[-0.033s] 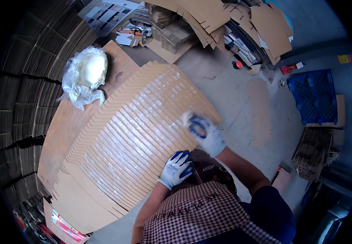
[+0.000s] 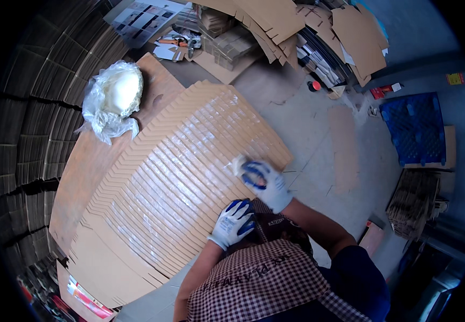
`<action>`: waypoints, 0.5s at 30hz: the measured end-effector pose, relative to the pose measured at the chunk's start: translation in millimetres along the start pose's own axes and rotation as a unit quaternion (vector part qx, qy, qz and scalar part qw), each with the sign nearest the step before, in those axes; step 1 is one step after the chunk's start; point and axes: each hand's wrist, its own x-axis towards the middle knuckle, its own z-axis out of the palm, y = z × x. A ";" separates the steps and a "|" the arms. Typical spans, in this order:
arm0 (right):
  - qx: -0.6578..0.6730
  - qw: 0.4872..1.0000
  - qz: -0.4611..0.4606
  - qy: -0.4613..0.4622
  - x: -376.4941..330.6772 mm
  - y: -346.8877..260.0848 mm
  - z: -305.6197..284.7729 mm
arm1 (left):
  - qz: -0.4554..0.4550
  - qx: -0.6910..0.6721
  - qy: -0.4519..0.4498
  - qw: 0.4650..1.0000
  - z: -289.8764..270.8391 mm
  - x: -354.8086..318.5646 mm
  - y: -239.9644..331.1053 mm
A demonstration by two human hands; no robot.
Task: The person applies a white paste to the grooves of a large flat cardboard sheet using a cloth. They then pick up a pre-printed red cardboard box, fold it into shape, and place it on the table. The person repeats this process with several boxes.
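A wide fan of overlapping brown cardboard sheets lies on a wooden table, and their exposed strips look glossy and wet. My right hand, in a white glove with blue fingers, grips a small pale pad and presses it on the fan's right edge. My left hand, in the same kind of glove, rests on the near edge of the fan and holds nothing.
A plastic-wrapped bowl of white paste sits at the table's far left. Stacks of flat cardboard line the left side. More cardboard piles lie on the floor ahead, with a blue pallet to the right.
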 end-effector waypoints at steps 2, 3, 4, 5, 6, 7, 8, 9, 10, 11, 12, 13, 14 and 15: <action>0.068 0.998 0.001 -0.003 3.4 -13.2 8.1 | 0.001 -0.003 0.008 1.000 -0.1 0.8 0.8; 0.088 0.996 0.029 0.014 13.6 -2.6 8.9 | 0.004 -0.007 0.011 1.000 0.5 0.7 1.8; 0.107 0.992 0.057 0.030 26.3 4.5 6.6 | 0.001 -0.007 0.011 1.000 0.3 0.5 1.9; 0.008 0.995 0.054 0.078 37.3 11.5 -1.9 | -0.002 -0.007 0.012 1.000 -0.3 0.7 2.0; -0.019 0.993 0.081 0.088 47.4 10.5 -11.9 | -0.005 -0.007 0.014 1.000 -0.7 0.9 2.3; -0.045 0.988 0.107 0.099 54.4 6.2 -20.5 | -0.003 -0.003 0.019 1.000 -1.3 0.4 2.3; -0.034 0.989 0.105 0.102 52.7 0.7 -26.3 | -0.001 0.000 0.023 1.000 -1.7 -0.7 2.3; -0.024 0.989 0.104 0.105 45.3 -4.9 -32.1 | 0.001 0.001 0.027 1.000 -1.1 -0.6 2.7; -0.015 0.989 0.104 0.108 35.4 -8.6 -34.9 | -0.002 -0.002 0.025 1.000 -1.5 0.3 3.3; -0.013 0.993 0.089 0.074 23.0 -12.9 -33.3 | -0.005 -0.006 0.022 1.000 -3.1 1.7 3.8; -0.010 0.996 0.074 0.043 8.7 -19.6 -29.3 | -0.008 -0.008 0.018 1.000 -4.1 3.0 4.3; -0.006 0.998 0.059 0.012 -2.0 -25.9 -25.0 | -0.003 -0.006 0.016 1.000 -2.9 3.2 3.5; -0.029 0.999 0.016 0.009 -10.5 -17.7 -13.0 | 0.001 -0.004 0.014 1.000 -0.2 2.9 2.1; -0.055 0.998 0.035 0.021 -7.0 -9.6 -12.0 | 0.003 -0.002 0.012 1.000 1.2 1.2 1.5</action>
